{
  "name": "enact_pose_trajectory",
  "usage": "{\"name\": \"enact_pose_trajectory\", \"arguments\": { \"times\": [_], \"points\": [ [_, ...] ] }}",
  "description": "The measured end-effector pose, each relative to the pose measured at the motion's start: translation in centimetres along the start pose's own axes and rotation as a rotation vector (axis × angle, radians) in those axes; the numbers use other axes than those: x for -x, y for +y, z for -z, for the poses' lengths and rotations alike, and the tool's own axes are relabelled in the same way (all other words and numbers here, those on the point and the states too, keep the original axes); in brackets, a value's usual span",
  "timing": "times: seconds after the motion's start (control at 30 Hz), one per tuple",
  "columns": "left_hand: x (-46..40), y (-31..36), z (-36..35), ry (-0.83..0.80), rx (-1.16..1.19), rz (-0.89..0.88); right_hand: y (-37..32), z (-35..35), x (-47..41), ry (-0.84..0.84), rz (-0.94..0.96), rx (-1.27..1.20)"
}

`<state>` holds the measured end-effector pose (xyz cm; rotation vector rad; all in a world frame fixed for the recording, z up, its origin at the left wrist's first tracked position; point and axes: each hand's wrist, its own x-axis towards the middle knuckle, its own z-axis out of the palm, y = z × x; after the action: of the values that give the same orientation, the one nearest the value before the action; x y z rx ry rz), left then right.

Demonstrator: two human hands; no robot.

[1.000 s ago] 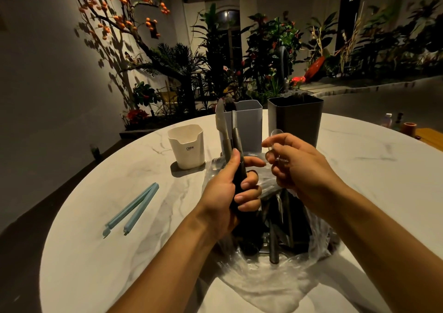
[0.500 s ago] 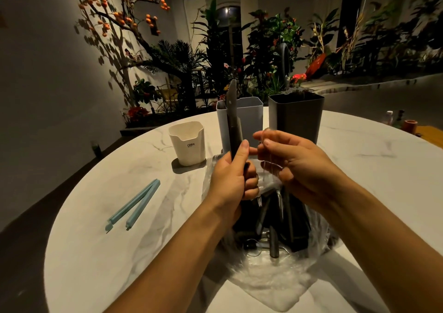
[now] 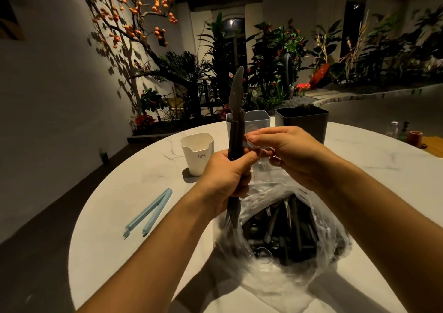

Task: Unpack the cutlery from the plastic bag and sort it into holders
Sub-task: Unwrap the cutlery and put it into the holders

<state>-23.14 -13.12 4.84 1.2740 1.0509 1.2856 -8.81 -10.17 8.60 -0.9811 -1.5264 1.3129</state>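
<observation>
dim night scene, bright pool on table point(image 3: 359, 169), dark blurred background, curved edges

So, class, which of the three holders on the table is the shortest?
The white holder at the left; the grey holder and dark holder behind stand taller.

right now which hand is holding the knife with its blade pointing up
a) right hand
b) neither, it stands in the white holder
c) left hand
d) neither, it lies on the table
c: the left hand grips the knife by its dark handle, blade pointing up, while the right hand pinches clear plastic beside it.
</observation>
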Motion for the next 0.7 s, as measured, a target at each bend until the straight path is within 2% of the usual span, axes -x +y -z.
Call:
{"name": "enact_pose_trajectory", "arguments": {
  "times": [0.23,0.53,0.7],
  "points": [
    [-0.1,1.0,1.7,0.109,-0.112,-0.040,-1.4,-1.0,-1.0,0.037,0.219,0.226],
    [-1.9,2.6,5.6,0.376,-0.150,-0.195,-3.0,-4.3,-5.0,0.008,0.334,0.512],
    [-3.7,4.0,8.5,0.421,-0.221,-0.175,-3.9,-6.1,-8.2,-0.013,0.406,0.677]
  ]
}}
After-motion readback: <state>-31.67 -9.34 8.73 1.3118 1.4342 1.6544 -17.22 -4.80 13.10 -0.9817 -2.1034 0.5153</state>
